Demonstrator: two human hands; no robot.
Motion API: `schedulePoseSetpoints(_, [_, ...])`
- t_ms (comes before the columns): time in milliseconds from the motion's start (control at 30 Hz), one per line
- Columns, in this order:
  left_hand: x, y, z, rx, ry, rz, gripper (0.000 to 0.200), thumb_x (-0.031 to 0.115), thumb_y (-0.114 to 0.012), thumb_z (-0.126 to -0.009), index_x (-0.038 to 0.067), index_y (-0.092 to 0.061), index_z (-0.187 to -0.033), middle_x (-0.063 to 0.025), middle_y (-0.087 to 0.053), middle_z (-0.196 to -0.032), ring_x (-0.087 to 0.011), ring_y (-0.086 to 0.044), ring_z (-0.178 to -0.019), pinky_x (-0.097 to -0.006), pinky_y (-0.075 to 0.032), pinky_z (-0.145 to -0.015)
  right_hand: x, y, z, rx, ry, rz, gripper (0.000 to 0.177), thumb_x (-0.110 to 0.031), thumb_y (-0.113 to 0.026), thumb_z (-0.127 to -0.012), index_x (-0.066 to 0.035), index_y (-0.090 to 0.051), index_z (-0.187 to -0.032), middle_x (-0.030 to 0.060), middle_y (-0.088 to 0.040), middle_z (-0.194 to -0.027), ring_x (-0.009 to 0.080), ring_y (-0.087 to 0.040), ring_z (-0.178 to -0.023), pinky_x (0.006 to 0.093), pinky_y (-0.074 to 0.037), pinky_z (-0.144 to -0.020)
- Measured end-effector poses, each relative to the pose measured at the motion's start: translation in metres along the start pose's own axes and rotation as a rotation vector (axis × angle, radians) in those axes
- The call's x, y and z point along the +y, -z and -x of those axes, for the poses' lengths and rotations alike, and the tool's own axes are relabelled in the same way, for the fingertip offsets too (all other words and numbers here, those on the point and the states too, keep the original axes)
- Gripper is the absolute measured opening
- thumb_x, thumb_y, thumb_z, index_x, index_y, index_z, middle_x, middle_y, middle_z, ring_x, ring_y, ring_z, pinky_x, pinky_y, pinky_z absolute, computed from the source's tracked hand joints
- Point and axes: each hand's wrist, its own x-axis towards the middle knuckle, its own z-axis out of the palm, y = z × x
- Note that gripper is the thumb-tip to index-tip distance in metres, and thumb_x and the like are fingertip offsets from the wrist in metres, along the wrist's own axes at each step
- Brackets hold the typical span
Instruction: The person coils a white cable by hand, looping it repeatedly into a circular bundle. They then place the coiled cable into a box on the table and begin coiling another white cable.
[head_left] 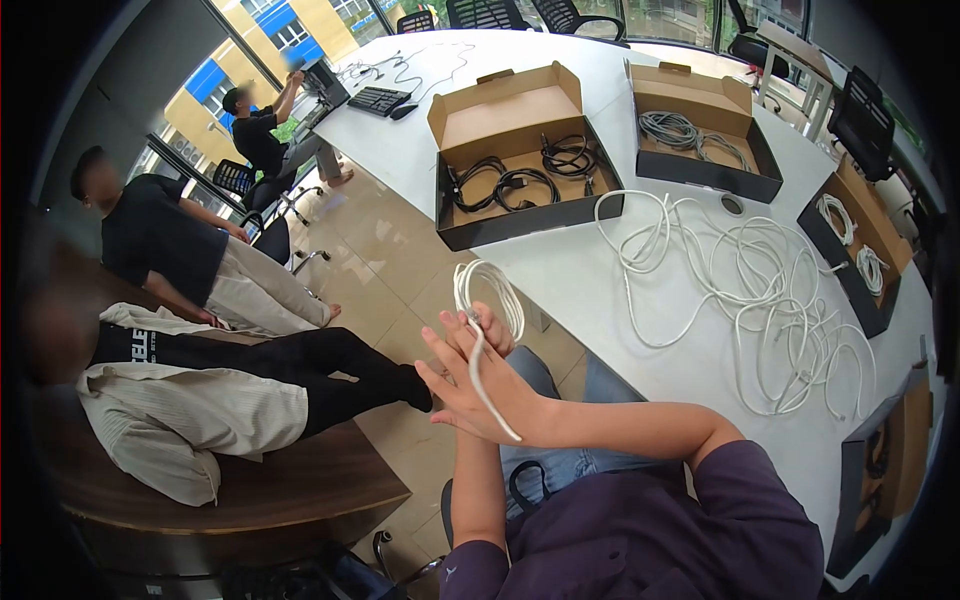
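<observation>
My left hand point(492, 328) is closed round a coiled white cable point(508, 290), whose loops rise above the fingers. In front of it and partly covering it is my right hand point(490, 393), its fingers spread and pointing up and left. The loose end of the cable hangs down across the back of my right hand. A large tangle of white cable point(740, 262) lies on the white table point(560, 290) to the right.
Open boxes hold black cables point(520, 188), grey cables point(672, 130) and white coils point(870, 268); another box point(905, 450) is at the lower right. A tape roll point(733, 204), keyboard point(378, 101) and mouse point(403, 111) are on the table. Three people are at the left, near a brown table point(330, 480).
</observation>
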Motion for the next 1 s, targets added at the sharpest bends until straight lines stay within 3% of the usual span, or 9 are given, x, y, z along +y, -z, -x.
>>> schedulePoseSetpoints(67, [0.011, -0.002, -0.005, -0.035, 0.111, 0.032, 0.044, 0.050, -0.038, -0.096, 0.008, -0.045, -0.085, 0.0004, -0.034, -0.057, -0.0127, -0.030, -0.050, -0.0277, -0.028, -0.051, 0.002, 0.001, 0.005, -0.035, 0.067, -0.058, 0.055, -0.042, -0.068, -0.075, -0.005, -0.059, -0.114, 0.0205, -0.041, -0.136, 0.0424, -0.030, -0.133, 0.0509, -0.028, -0.107])
schedulePoseSetpoints(167, [0.016, 0.012, -0.018, -0.085, 0.162, 0.051, 0.042, 0.048, -0.037, -0.097, 0.009, -0.044, -0.083, 0.0006, -0.031, -0.053, -0.0130, -0.029, -0.047, -0.0289, -0.028, -0.050, 0.001, 0.004, 0.010, 0.085, 0.106, -0.288, 0.042, -0.021, -0.072, -0.075, -0.003, -0.058, -0.110, 0.0194, -0.050, -0.125, 0.0359, -0.040, -0.126, 0.0431, -0.038, -0.102])
schedulePoseSetpoints(267, [0.014, 0.022, -0.029, -0.162, 0.148, 0.049, 0.036, 0.042, -0.035, -0.098, 0.009, -0.044, -0.086, 0.0015, -0.030, -0.051, -0.0120, -0.029, -0.046, -0.0283, -0.028, -0.048, 0.009, -0.009, 0.020, 0.230, 0.057, -0.431, 0.028, -0.013, -0.070, -0.075, -0.002, -0.058, -0.099, 0.0150, -0.058, -0.111, 0.0294, -0.050, -0.117, 0.0383, -0.042, -0.096])
schedulePoseSetpoints(500, [0.009, 0.015, -0.029, -0.133, 0.025, 0.046, 0.024, 0.032, -0.039, -0.098, 0.009, -0.044, -0.099, 0.0025, -0.032, -0.056, -0.0098, -0.030, -0.047, -0.0255, -0.028, -0.046, 0.014, 0.002, 0.017, 0.392, -0.366, -0.967, 0.033, -0.010, -0.063, -0.085, -0.001, -0.048, -0.113, 0.0146, -0.062, -0.098, 0.0303, -0.063, -0.085, 0.0352, -0.050, -0.075])
schedulePoseSetpoints(700, [0.010, 0.006, -0.030, 0.037, -0.045, -0.034, 0.028, 0.030, -0.043, -0.099, 0.006, -0.050, -0.111, 0.0026, -0.033, -0.059, -0.0083, -0.030, -0.049, -0.0241, -0.027, -0.046, 0.021, 0.015, 0.010, 0.163, -0.575, -0.808, 0.033, -0.007, -0.065, -0.081, -0.003, -0.054, -0.112, 0.0158, -0.062, -0.090, 0.0284, -0.062, -0.080, 0.0353, -0.050, -0.068])
schedulePoseSetpoints(767, [0.014, 0.002, -0.027, 0.073, -0.096, -0.086, 0.035, 0.031, -0.042, -0.100, 0.004, -0.054, -0.119, 0.0025, -0.032, -0.061, -0.0077, -0.028, -0.051, -0.0241, -0.026, -0.047, 0.031, 0.015, 0.013, 0.122, -0.508, -0.762, 0.029, -0.005, -0.065, -0.079, -0.003, -0.058, -0.107, 0.0151, -0.062, -0.088, 0.0286, -0.062, -0.078, 0.0359, -0.050, -0.067])
schedulePoseSetpoints(833, [0.020, -0.003, -0.030, 0.073, -0.115, -0.042, 0.036, 0.033, -0.042, -0.100, 0.005, -0.054, -0.119, 0.0025, -0.031, -0.062, -0.0075, -0.029, -0.052, -0.0243, -0.026, -0.048, 0.047, 0.014, 0.012, 0.227, -0.433, -0.711, 0.017, -0.003, -0.065, -0.077, -0.002, -0.067, -0.094, 0.0136, -0.063, -0.083, 0.0294, -0.061, -0.073, 0.0356, -0.049, -0.066])
schedulePoseSetpoints(933, [0.026, -0.003, -0.027, 0.090, -0.105, 0.050, 0.030, 0.033, -0.043, -0.100, 0.007, -0.051, -0.111, 0.0042, -0.029, -0.060, -0.0058, -0.025, -0.049, -0.0230, -0.023, -0.046, 0.080, 0.028, 0.010, 0.238, -0.393, -0.570, 0.015, -0.005, -0.071, -0.075, -0.002, -0.070, -0.090, 0.0123, -0.063, -0.078, 0.0237, -0.059, -0.067, 0.0317, -0.047, -0.062])
schedulePoseSetpoints(1000, [0.030, -0.004, -0.024, 0.052, -0.065, 0.117, 0.026, 0.033, -0.044, -0.100, 0.008, -0.049, -0.106, 0.0053, -0.027, -0.059, -0.0049, -0.022, -0.048, -0.0220, -0.021, -0.045, 0.087, 0.037, 0.005, 0.228, -0.544, -0.699, 0.015, -0.007, -0.075, -0.074, -0.004, -0.072, -0.088, 0.0089, -0.063, -0.073, 0.0168, -0.056, -0.064, 0.0281, -0.045, -0.059])
